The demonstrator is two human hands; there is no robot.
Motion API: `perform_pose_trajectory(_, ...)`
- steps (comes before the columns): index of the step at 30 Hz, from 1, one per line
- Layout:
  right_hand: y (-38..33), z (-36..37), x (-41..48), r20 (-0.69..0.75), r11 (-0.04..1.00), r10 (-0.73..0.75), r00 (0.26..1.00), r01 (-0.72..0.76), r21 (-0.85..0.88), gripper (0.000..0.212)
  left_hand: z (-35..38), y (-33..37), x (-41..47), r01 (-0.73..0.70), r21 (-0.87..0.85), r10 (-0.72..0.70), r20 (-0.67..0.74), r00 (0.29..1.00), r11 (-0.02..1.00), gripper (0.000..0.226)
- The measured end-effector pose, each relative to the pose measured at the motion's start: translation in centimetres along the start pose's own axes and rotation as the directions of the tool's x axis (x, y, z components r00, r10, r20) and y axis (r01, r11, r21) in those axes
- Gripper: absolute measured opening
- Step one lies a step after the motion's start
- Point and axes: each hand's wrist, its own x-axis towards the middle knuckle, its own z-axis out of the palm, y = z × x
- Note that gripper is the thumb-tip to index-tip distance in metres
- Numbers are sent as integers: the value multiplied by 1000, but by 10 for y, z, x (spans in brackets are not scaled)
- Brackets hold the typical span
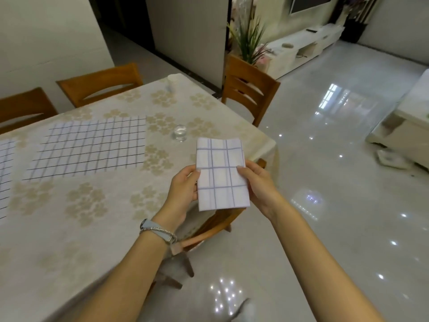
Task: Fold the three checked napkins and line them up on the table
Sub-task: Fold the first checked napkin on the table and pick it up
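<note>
At the table's right edge, in the air: left hand (183, 191) and right hand (257, 184) each pinch a side of the folded napkin (220, 175), thumbs on top, other fingers hidden behind. Napkin is held upright-ish, a small rectangle, above a chair (216, 225).

Table (92, 240): cream cloth, gold flower print. Flat napkin (90, 147) lies spread out well left of the hands; a third napkin (4, 173) is cut off by the left edge. Glass (180, 133) just beyond the folded napkin; paper cup (173, 82) at the far corner.

Room: glossy pale floor (325, 182), white cabinet (301, 47), plant (249, 40).
</note>
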Motion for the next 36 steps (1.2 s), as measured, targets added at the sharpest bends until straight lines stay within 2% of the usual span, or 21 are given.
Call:
perform_pose_trajectory(4, -14, -66, 17, -35, 1000, 7, 999, -8, -26, 27, 71, -2, 16, 17, -28, -16, 12, 1000, 999, 17)
perform_pose_trajectory(13, -44, -167, 66, -65, 1000, 15, 998, -15, -10, 23, 176, 2, 64, 50, -7, -49, 53, 997, 999, 20)
perform_pose_trajectory(17, -56, -187, 107, -51, 999, 34, 998, -34, -3, 19, 200, 4, 102, 55, -10, -55, 36, 998, 998, 23)
perform_pose_trajectory(24, -79, -212, 210, -8, 995, 87, 996, -87, -49, 27, 229, 12, 197, 76, -3, -76, 18, 997, 997, 27)
perform_pose_trajectory(36, -126, -225, 382, 125, 963, 208, 970, -181, -200, 26, 260, 27, 331, 135, -26, -137, -160, 978, 991, 22)
